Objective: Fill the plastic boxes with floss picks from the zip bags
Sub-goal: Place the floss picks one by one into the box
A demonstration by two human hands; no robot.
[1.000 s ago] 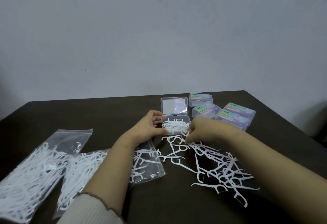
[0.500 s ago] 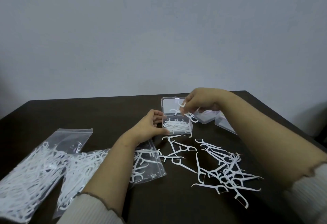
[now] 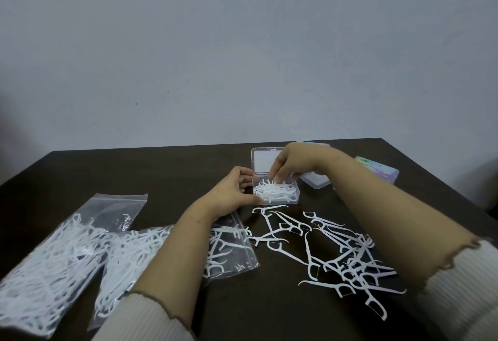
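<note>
light: dim, flat, bluish | shadows: faint | glare: slight on zip bags | focus: soft throughout | edges: bowed, darker corners

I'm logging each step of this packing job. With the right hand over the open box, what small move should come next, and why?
Probably let go: the right hand has its fingertips down in the open box, on the floss picks there, while the left hand steadies the box's side. Loose picks are left on the table.

Open clear box, partly filled
</note>
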